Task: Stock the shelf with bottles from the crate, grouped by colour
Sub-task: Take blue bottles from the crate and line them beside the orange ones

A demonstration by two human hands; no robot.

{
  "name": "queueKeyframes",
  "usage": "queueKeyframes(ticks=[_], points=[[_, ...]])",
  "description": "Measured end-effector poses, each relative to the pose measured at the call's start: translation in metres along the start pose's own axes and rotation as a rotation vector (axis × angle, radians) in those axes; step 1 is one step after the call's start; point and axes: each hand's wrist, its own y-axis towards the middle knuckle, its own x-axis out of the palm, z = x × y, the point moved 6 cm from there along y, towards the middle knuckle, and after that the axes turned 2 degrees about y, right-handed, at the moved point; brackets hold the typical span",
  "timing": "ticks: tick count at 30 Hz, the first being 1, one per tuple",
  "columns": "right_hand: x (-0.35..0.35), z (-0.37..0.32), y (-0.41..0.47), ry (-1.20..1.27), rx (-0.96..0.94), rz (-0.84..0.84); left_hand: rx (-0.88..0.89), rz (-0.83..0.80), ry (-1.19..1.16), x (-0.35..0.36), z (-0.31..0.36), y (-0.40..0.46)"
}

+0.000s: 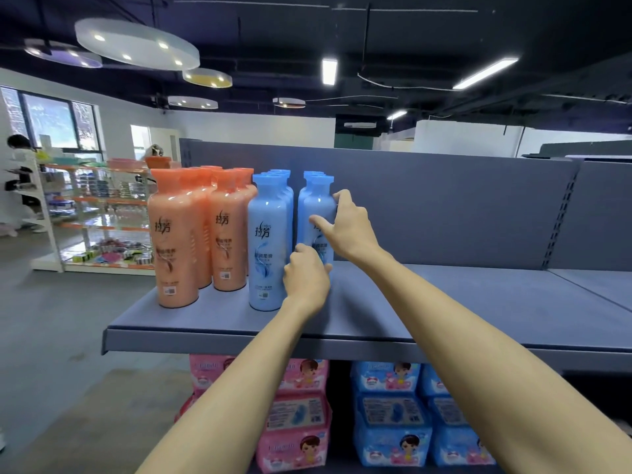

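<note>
On the grey-blue shelf [444, 302] stand two groups of upright bottles: orange bottles [176, 241] at the left, blue bottles [268, 241] right of them in two rows. Both hands are on the front bottle of the right-hand blue row [318, 206]. My left hand [306, 278] wraps its lower part from the front. My right hand [349, 227] holds its right side, thumb across the label and fingers behind. The bottle stands on the shelf. The crate is out of view.
The shelf's right half and its slotted back panel [478, 206] are bare. Below the shelf lie pink packs [297, 422] and blue packs [393, 422]. An aisle floor lies to the left, with another stocked rack [102, 217] and a person [20, 179] far left.
</note>
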Motion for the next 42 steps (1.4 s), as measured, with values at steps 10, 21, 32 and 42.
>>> queueKeyframes(ticks=[10, 21, 32, 42], points=[[0.000, 0.002, 0.003, 0.013, -0.023, -0.004, 0.004, 0.029, 0.055, 0.007, 0.002, 0.004], [0.000, -0.010, 0.001, 0.069, -0.009, -0.039, -0.069, 0.021, 0.009, 0.006, -0.002, -0.001], [0.003, -0.013, 0.002, 0.056, -0.020, -0.100, -0.112, 0.082, -0.114, 0.015, -0.006, -0.003], [-0.008, -0.011, -0.032, -0.018, 0.152, -0.185, 0.033, -0.098, -0.154, -0.009, 0.004, -0.048]])
